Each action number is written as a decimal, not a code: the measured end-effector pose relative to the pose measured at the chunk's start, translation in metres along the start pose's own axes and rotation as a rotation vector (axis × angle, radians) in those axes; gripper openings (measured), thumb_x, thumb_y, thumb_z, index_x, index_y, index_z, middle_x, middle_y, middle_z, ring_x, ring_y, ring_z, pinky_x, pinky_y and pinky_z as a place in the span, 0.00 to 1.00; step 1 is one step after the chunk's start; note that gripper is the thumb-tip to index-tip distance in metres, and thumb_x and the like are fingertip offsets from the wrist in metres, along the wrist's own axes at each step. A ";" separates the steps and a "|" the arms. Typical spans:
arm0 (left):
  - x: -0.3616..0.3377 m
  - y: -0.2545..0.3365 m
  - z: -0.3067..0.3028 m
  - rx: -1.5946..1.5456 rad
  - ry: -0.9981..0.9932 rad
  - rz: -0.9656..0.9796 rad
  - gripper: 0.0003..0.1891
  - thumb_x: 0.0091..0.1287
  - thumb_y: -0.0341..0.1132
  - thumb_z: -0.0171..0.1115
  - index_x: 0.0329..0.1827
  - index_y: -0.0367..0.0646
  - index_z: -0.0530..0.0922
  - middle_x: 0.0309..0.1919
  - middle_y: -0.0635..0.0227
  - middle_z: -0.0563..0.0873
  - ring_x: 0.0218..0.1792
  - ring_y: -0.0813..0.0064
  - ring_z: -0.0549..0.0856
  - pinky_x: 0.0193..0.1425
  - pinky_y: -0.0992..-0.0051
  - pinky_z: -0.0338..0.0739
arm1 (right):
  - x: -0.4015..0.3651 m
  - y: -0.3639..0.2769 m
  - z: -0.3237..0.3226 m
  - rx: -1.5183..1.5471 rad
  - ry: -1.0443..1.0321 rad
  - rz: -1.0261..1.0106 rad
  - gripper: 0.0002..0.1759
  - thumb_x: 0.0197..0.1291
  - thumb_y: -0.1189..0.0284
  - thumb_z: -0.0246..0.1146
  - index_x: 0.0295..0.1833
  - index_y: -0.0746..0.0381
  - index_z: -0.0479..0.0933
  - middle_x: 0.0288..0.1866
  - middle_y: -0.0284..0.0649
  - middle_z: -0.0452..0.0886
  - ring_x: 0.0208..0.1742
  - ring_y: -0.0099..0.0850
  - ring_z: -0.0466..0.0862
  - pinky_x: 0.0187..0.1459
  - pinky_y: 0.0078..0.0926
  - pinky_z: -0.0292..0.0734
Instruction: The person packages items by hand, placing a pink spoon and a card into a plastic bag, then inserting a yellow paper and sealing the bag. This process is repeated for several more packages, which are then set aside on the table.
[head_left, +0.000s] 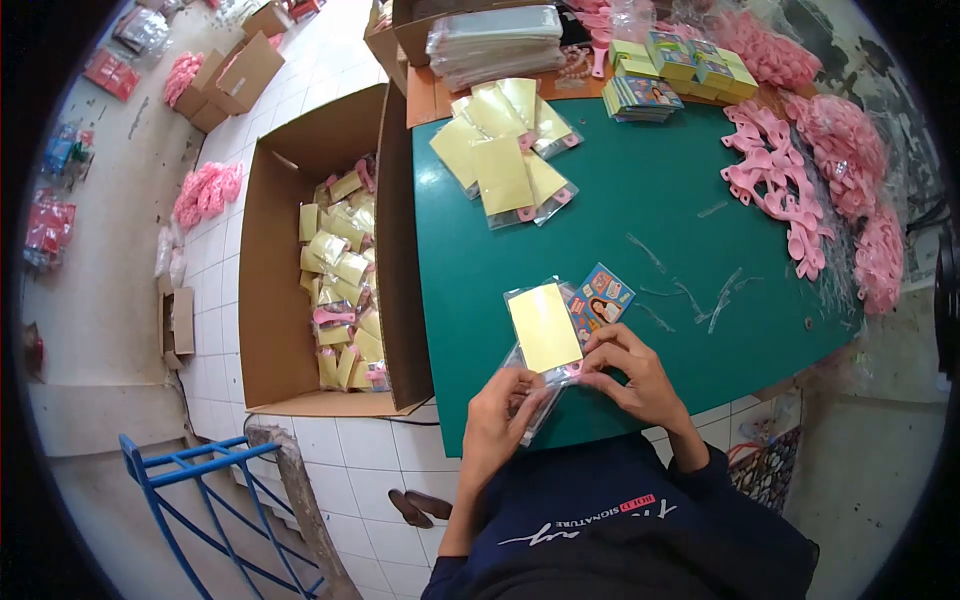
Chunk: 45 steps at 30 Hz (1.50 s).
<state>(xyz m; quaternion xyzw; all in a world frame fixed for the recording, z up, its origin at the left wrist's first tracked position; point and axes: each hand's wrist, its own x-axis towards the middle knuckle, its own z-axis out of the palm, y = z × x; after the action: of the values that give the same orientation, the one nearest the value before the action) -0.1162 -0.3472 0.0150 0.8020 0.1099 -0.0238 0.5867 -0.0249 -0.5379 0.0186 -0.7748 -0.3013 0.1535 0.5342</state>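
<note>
Close to the table's near edge, my left hand [505, 410] pinches the lower left end of a clear plastic bag [540, 395]. My right hand [632, 375] has its thumb and fingers closed on the lower right of the same bag. Inside the bag lies a pale yellow card [546, 328], with a small pink piece [572, 369] showing at the bottom between my hands. Just beyond my right hand, a colourful printed card [600, 298] lies partly behind the bag.
Filled bags with yellow cards [505, 175] lie on the green table [640, 180]. Stacks of printed cards [642, 98] stand at the back. Pink spoon-shaped pieces [775, 165] and plastic scraps lie right. A cardboard box [280, 270] of filled bags stands left.
</note>
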 end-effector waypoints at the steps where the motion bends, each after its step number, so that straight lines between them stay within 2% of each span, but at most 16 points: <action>1: 0.001 -0.001 0.001 -0.030 0.031 0.003 0.07 0.61 0.28 0.65 0.37 0.35 0.77 0.34 0.64 0.80 0.33 0.76 0.84 0.34 0.77 0.79 | -0.002 0.000 -0.001 0.022 -0.011 0.048 0.06 0.54 0.80 0.64 0.38 0.65 0.77 0.43 0.40 0.72 0.40 0.26 0.80 0.43 0.23 0.76; 4: 0.002 0.002 0.001 -0.023 0.047 0.009 0.06 0.61 0.24 0.64 0.37 0.34 0.76 0.37 0.68 0.78 0.35 0.83 0.81 0.37 0.82 0.77 | -0.004 0.007 0.012 0.342 0.037 0.226 0.05 0.58 0.78 0.63 0.39 0.67 0.76 0.38 0.38 0.76 0.38 0.23 0.81 0.40 0.20 0.77; 7: 0.002 0.000 0.005 -0.100 0.090 -0.034 0.04 0.62 0.24 0.63 0.37 0.33 0.76 0.37 0.69 0.78 0.34 0.83 0.81 0.38 0.82 0.77 | -0.002 0.008 0.018 0.496 0.087 0.404 0.06 0.62 0.76 0.60 0.39 0.69 0.75 0.33 0.37 0.80 0.34 0.21 0.82 0.36 0.18 0.78; 10: 0.004 -0.010 0.009 -0.094 0.141 -0.025 0.05 0.60 0.26 0.65 0.35 0.34 0.78 0.37 0.66 0.79 0.30 0.81 0.82 0.31 0.81 0.79 | -0.001 0.008 0.024 0.411 0.166 0.381 0.06 0.63 0.76 0.59 0.40 0.70 0.74 0.31 0.38 0.81 0.31 0.22 0.84 0.33 0.18 0.78; 13: 0.006 -0.019 0.013 -0.143 0.174 -0.077 0.05 0.61 0.26 0.64 0.34 0.33 0.77 0.38 0.65 0.79 0.30 0.83 0.82 0.31 0.82 0.79 | 0.001 0.009 0.026 0.402 0.185 0.399 0.05 0.63 0.77 0.59 0.39 0.69 0.74 0.32 0.40 0.82 0.30 0.23 0.84 0.31 0.18 0.78; 16: 0.005 -0.022 0.017 -0.239 0.195 -0.118 0.05 0.63 0.25 0.62 0.37 0.33 0.75 0.36 0.65 0.79 0.29 0.82 0.81 0.30 0.82 0.79 | 0.003 0.008 0.028 0.417 0.211 0.424 0.05 0.62 0.78 0.60 0.39 0.69 0.72 0.30 0.39 0.81 0.28 0.22 0.83 0.29 0.17 0.78; 19: 0.008 -0.003 0.025 -0.412 0.356 -0.109 0.06 0.64 0.23 0.60 0.41 0.33 0.73 0.34 0.66 0.79 0.26 0.83 0.80 0.28 0.83 0.78 | 0.007 0.001 0.030 0.420 0.281 0.427 0.04 0.61 0.80 0.60 0.39 0.68 0.71 0.29 0.38 0.80 0.28 0.22 0.83 0.28 0.17 0.77; 22: 0.005 -0.008 0.026 -0.379 0.358 -0.094 0.07 0.65 0.24 0.59 0.44 0.35 0.72 0.34 0.66 0.78 0.27 0.84 0.78 0.27 0.84 0.76 | 0.005 0.007 0.034 0.378 0.277 0.345 0.05 0.60 0.81 0.60 0.39 0.67 0.70 0.28 0.37 0.79 0.27 0.22 0.83 0.27 0.17 0.77; 25: 0.001 -0.015 0.022 -0.322 0.261 -0.146 0.06 0.66 0.25 0.58 0.43 0.37 0.73 0.37 0.66 0.78 0.30 0.85 0.78 0.25 0.84 0.74 | 0.005 0.010 0.037 0.390 0.279 0.329 0.05 0.60 0.81 0.60 0.41 0.67 0.72 0.29 0.37 0.79 0.26 0.21 0.82 0.28 0.17 0.77; 28: -0.001 -0.012 0.019 -0.281 0.198 -0.198 0.09 0.65 0.26 0.58 0.48 0.38 0.75 0.41 0.66 0.78 0.35 0.82 0.78 0.29 0.83 0.75 | 0.006 0.008 0.036 0.362 0.243 0.322 0.11 0.60 0.82 0.60 0.49 0.67 0.74 0.29 0.35 0.78 0.27 0.19 0.81 0.30 0.14 0.76; 31: 0.000 -0.014 0.022 -0.145 0.254 -0.112 0.16 0.64 0.25 0.58 0.56 0.39 0.75 0.45 0.64 0.78 0.37 0.80 0.79 0.34 0.81 0.76 | 0.007 0.008 0.034 0.380 0.193 0.321 0.19 0.61 0.82 0.59 0.59 0.66 0.73 0.30 0.35 0.79 0.28 0.19 0.80 0.30 0.14 0.75; 34: 0.000 -0.009 0.021 -0.085 0.273 0.003 0.23 0.63 0.24 0.58 0.63 0.40 0.71 0.50 0.60 0.77 0.41 0.75 0.80 0.38 0.80 0.77 | 0.009 0.006 0.030 0.269 0.109 0.349 0.23 0.61 0.82 0.58 0.62 0.66 0.70 0.32 0.35 0.79 0.28 0.18 0.79 0.31 0.14 0.76; 37: 0.012 0.000 0.013 0.008 0.272 0.098 0.24 0.63 0.24 0.57 0.65 0.41 0.70 0.53 0.58 0.77 0.44 0.73 0.81 0.39 0.78 0.77 | 0.016 0.002 0.022 0.232 0.093 0.294 0.23 0.61 0.82 0.58 0.63 0.66 0.70 0.35 0.35 0.80 0.31 0.19 0.80 0.35 0.16 0.77; 40: 0.059 0.025 -0.010 0.199 0.313 0.377 0.24 0.64 0.26 0.57 0.65 0.40 0.68 0.55 0.54 0.75 0.47 0.67 0.81 0.42 0.72 0.78 | 0.038 -0.008 -0.001 0.156 0.228 0.064 0.22 0.60 0.80 0.58 0.62 0.64 0.71 0.36 0.40 0.81 0.33 0.23 0.82 0.35 0.21 0.77; 42: 0.106 0.021 -0.022 0.179 0.370 0.361 0.22 0.64 0.30 0.58 0.62 0.38 0.70 0.55 0.51 0.75 0.47 0.59 0.81 0.46 0.67 0.77 | 0.053 -0.016 -0.033 -0.013 0.252 -0.023 0.20 0.58 0.79 0.59 0.58 0.63 0.74 0.43 0.43 0.81 0.38 0.28 0.82 0.38 0.23 0.78; 45: 0.119 0.028 -0.033 0.557 0.345 0.458 0.17 0.64 0.34 0.59 0.54 0.37 0.72 0.48 0.51 0.76 0.45 0.53 0.80 0.47 0.63 0.76 | 0.069 0.010 -0.115 -0.414 0.234 -0.009 0.17 0.55 0.80 0.59 0.52 0.64 0.76 0.48 0.46 0.79 0.43 0.36 0.81 0.44 0.29 0.77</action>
<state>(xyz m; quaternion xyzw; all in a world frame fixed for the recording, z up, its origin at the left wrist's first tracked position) 0.0026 -0.3065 0.0310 0.9264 0.0147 0.2139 0.3096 0.0953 -0.5812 0.0591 -0.8790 -0.2657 -0.0050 0.3959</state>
